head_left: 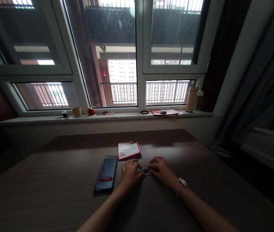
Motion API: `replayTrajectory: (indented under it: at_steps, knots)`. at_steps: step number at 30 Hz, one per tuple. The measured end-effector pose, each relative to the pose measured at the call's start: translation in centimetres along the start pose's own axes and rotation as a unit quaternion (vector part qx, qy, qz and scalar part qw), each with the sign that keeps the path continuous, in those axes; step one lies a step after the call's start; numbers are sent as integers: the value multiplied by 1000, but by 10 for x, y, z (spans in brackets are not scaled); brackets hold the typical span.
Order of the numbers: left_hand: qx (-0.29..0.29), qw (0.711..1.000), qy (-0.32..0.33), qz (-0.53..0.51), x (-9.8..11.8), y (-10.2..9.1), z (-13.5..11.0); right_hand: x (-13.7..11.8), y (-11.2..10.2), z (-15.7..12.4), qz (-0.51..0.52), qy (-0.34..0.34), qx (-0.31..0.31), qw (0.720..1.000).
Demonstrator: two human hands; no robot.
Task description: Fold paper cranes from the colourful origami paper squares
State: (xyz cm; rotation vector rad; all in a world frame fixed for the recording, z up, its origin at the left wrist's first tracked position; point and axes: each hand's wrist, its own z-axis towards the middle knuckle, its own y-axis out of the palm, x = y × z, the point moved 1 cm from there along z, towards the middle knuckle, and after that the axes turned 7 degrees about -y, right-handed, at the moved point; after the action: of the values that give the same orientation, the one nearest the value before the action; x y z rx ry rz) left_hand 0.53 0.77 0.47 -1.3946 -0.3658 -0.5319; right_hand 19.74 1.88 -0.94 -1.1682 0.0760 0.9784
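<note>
Between my two hands, on the brown table (61,180), lies a small piece of folded paper (147,172), dark reddish and pale. My left hand (130,173) has its thumb and index finger closed on the paper's left side, with the other fingers curved above the table. The fingertips of my right hand (162,169) pinch the paper from the right. Fingers cover much of it, so its full shape is hidden. Left of my left hand lies a phone (106,174) with its screen lit and partly blurred. A stack of printed red-and-white sheets (129,150) sits just beyond my left hand.
On the windowsill (127,116) behind the table stand a paper cup (77,111), a small red jar (91,111), a dark bottle (64,113) and a tan flask (191,100). A bracelet (144,112) and more papers (167,112) lie there too.
</note>
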Motion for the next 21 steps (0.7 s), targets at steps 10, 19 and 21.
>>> replayTrajectory:
  at_steps: [10,19,21]
  knots:
    - [14,999,26,-25,6,0,-3,-10,-10,0,11,-29,9,999]
    - [-3,1000,13,-21,2,3,0,-9,-11,0,-11,-59,31,998]
    - [5,999,17,-27,0,4,2,-9,-11,0,-20,-61,29,998]
